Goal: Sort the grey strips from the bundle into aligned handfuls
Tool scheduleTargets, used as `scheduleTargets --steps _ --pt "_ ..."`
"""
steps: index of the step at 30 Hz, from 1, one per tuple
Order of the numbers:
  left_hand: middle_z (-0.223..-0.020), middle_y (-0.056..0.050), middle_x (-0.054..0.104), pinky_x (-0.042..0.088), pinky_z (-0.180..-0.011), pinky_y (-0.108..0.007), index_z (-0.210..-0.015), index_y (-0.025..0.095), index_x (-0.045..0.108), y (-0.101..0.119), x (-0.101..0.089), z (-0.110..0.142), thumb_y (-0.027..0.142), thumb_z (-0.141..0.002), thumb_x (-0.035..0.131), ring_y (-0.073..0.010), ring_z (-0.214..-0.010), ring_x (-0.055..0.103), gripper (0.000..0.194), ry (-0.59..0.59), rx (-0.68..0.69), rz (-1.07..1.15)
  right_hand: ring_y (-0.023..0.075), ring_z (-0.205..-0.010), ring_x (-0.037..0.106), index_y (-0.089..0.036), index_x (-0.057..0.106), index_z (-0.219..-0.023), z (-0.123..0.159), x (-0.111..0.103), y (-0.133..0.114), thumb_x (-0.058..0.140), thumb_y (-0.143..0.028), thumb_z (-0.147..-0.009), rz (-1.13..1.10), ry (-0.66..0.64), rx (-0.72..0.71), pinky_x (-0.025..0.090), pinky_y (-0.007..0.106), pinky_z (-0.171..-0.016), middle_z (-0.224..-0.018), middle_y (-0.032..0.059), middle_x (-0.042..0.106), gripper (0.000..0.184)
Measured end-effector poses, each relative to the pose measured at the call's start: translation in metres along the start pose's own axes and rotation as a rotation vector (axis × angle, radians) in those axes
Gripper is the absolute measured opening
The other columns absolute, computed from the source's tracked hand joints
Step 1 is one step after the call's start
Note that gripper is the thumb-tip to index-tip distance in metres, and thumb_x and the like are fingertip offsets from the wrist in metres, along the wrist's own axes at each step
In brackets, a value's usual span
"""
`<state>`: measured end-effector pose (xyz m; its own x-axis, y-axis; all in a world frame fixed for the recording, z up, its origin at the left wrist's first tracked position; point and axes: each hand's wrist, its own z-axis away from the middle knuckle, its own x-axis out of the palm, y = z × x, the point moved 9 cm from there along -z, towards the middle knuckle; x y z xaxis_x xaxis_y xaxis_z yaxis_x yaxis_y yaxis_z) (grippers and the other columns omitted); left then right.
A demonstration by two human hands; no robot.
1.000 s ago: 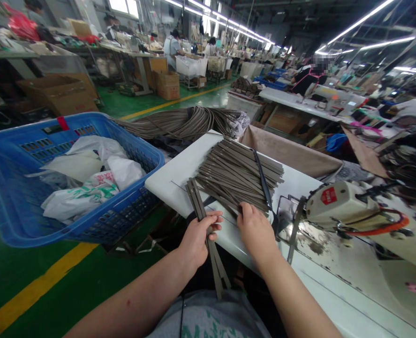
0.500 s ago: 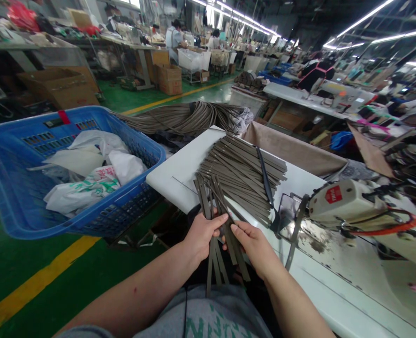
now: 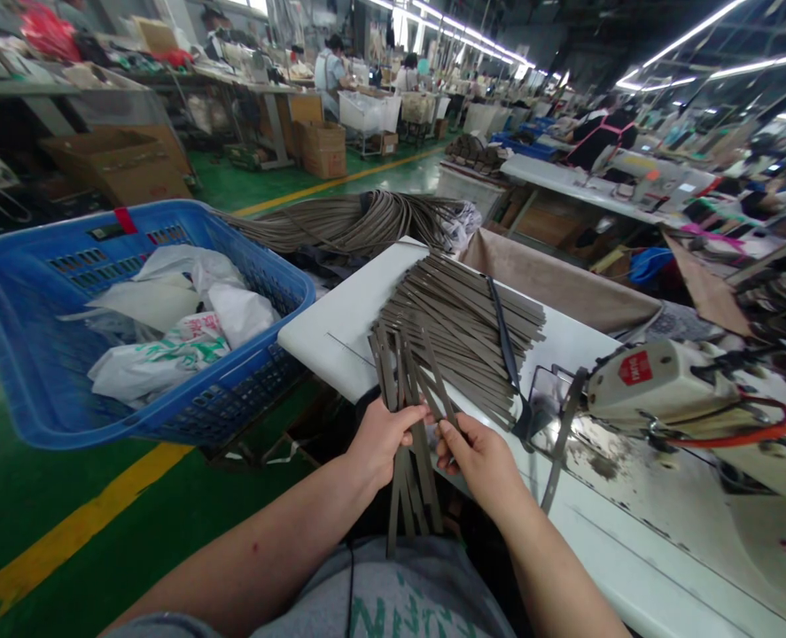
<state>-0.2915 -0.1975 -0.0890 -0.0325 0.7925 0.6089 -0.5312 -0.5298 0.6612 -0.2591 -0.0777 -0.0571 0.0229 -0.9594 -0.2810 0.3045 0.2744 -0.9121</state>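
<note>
My left hand (image 3: pixel 391 436) is closed around a loose bunch of grey-brown fabric strips (image 3: pixel 407 483), whose ends fan out above and below the grip. Beside it on the right, my right hand (image 3: pixel 469 452) pinches a single strip (image 3: pixel 438 374) that slants up and away from the bunch. Beyond both hands, a spread pile of similar strips (image 3: pixel 446 328) lies on the white sewing table (image 3: pixel 336 328). A dark strap (image 3: pixel 502 341) crosses the pile's right side.
A sewing machine (image 3: pixel 665 390) stands at the right, with a strip (image 3: pixel 562 443) hanging near its head. On the left is a blue basket (image 3: pixel 233 412) holding white plastic bags (image 3: pixel 167 354). Behind the table lies a large bundle of long strips (image 3: pixel 366 221). Other people work farther off.
My right hand has drawn one strip apart from the bunch, tilting it up to the right; the strips it held before now lie with those in my left hand.
</note>
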Motion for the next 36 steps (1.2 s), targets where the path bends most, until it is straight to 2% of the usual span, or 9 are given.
scheduleTargets --steps 5,12,17,20,24,27,29,32,36 --pt "-0.068 -0.005 0.064 0.025 -0.041 -0.016 -0.086 0.013 0.063 -0.002 -0.005 -0.003 0.022 -0.061 0.081 -0.0058 -0.048 0.047 0.032 0.062 -0.017 -0.002 0.0157 -0.049 0.058 -0.023 0.057 -0.077 0.001 -0.003 -0.002 0.056 -0.061 -0.085 0.031 0.016 0.003 0.045 0.027 -0.048 -0.056 -0.0031 0.058 0.038" --pt "-0.053 0.005 0.051 0.021 -0.04 -0.016 -0.089 0.013 0.065 -0.002 -0.008 -0.002 0.034 -0.063 0.085 -0.0025 -0.039 0.034 0.039 0.092 -0.026 -0.041 0.0173 -0.049 0.06 -0.025 0.055 -0.077 0.004 -0.001 -0.003 0.053 -0.058 -0.088 0.052 0.029 0.005 0.044 0.028 -0.046 -0.059 -0.0021 0.059 0.035" --pt "-0.086 -0.006 0.072 0.019 -0.037 -0.015 -0.09 0.013 0.065 0.003 -0.016 -0.002 0.031 -0.069 0.079 -0.0016 -0.044 0.04 0.031 0.173 0.005 0.021 0.0163 -0.046 0.054 -0.025 0.053 -0.072 0.002 -0.019 -0.011 0.047 -0.047 -0.093 0.271 0.137 -0.079 0.04 0.028 -0.05 -0.051 -0.0028 0.055 0.031" --pt "-0.088 -0.01 0.074 0.02 -0.037 -0.015 -0.089 0.013 0.066 -0.003 -0.018 -0.002 0.03 -0.072 0.076 -0.0042 -0.047 0.048 0.026 0.182 -0.051 0.03 0.0164 -0.05 0.055 -0.025 0.052 -0.068 0.0 -0.026 -0.014 0.047 -0.045 -0.092 0.346 0.163 -0.119 0.041 0.028 -0.055 -0.054 -0.0017 0.055 0.032" --pt "-0.078 -0.011 0.073 0.033 -0.041 -0.017 -0.084 0.012 0.067 -0.007 -0.018 -0.002 0.03 -0.075 0.075 -0.0128 -0.057 0.062 0.022 0.183 -0.053 -0.038 0.0205 -0.065 0.061 -0.023 0.062 -0.078 -0.003 -0.026 -0.016 0.047 -0.042 -0.092 0.419 0.168 -0.203 0.045 0.031 -0.063 -0.068 0.0036 0.064 0.028" --pt "-0.069 -0.01 0.071 0.05 -0.059 -0.023 -0.083 0.012 0.067 -0.006 -0.015 -0.001 0.032 -0.075 0.077 -0.0175 -0.066 0.068 0.024 0.165 -0.018 -0.012 0.0231 -0.077 0.063 -0.021 0.068 -0.091 -0.005 -0.025 -0.015 0.046 -0.035 -0.091 0.49 0.176 -0.265 0.048 0.033 -0.07 -0.079 0.0062 0.067 0.026" --pt "-0.063 -0.005 0.067 0.054 -0.065 -0.027 -0.084 0.013 0.066 -0.006 -0.012 0.0 0.032 -0.073 0.08 -0.019 -0.069 0.069 0.026 0.134 -0.026 0.046 0.0226 -0.077 0.063 -0.02 0.07 -0.101 -0.007 -0.027 -0.012 0.045 -0.031 -0.091 0.524 0.185 -0.262 0.049 0.033 -0.071 -0.083 0.0068 0.067 0.029" --pt "-0.065 -0.001 0.062 0.046 -0.052 -0.02 -0.086 0.015 0.065 -0.004 -0.009 0.001 0.034 -0.069 0.084 -0.0144 -0.063 0.063 0.032 0.113 -0.035 0.069 0.0204 -0.072 0.063 -0.018 0.067 -0.114 -0.003 -0.027 -0.013 0.042 -0.029 -0.094 0.564 0.198 -0.251 0.05 0.033 -0.07 -0.088 0.0076 0.066 0.034" --pt "-0.086 -0.007 0.069 0.028 -0.042 -0.015 -0.089 0.013 0.066 0.006 -0.005 0.002 0.036 -0.063 0.09 -0.0043 -0.054 0.047 0.042 0.089 0.042 0.03 0.0218 -0.085 0.066 -0.019 0.066 -0.118 0.012 -0.007 -0.033 0.041 -0.025 -0.097 0.64 0.126 -0.35 0.051 0.033 -0.078 -0.098 0.0099 0.066 0.033"
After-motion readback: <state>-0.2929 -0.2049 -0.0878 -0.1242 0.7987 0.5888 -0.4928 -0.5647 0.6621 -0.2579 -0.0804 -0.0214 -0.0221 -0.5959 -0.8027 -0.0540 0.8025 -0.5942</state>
